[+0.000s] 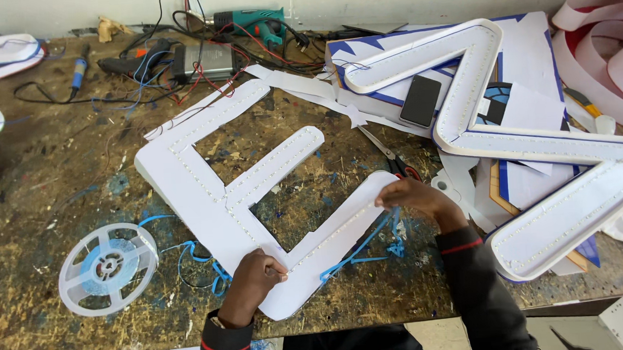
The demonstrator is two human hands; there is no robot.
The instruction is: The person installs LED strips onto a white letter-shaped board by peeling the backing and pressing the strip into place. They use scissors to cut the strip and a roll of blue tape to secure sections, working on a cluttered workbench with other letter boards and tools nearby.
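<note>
**Pressing a light strip along the lowest bar of a sign letter**

The desk — worn, paint-flecked wood — carries two large white sign letters. The raised, rimmed letter at the right lies on printed sheets with a dark phone resting on it. The flat E-shaped letter lies at the centre, directly before the person, with rows of small lights running along its bars. An empty clear reel sits left of it; loose blue backing tape trails under its lowest bar, and scissors lie just beyond that bar's far end. A hand drill and tangled wires line the back edge.

Step in hand, as judged: seating the light strip on the lowest bar. Both hands rest on that bar, one at each end.

- Left hand — at the near corner, wrist bent down, fingers pressed together and curled, tips bearing on the white face.
- Right hand — at the far end, forearm reaching diagonally over the desk edge, fingers closed together, seemingly pinching the strip's end against the bar; the exact grip is hidden beneath the knuckles.

The next move probably calls for steady downward pressure run along the bar, keeping the strip straight between the hands.
</note>
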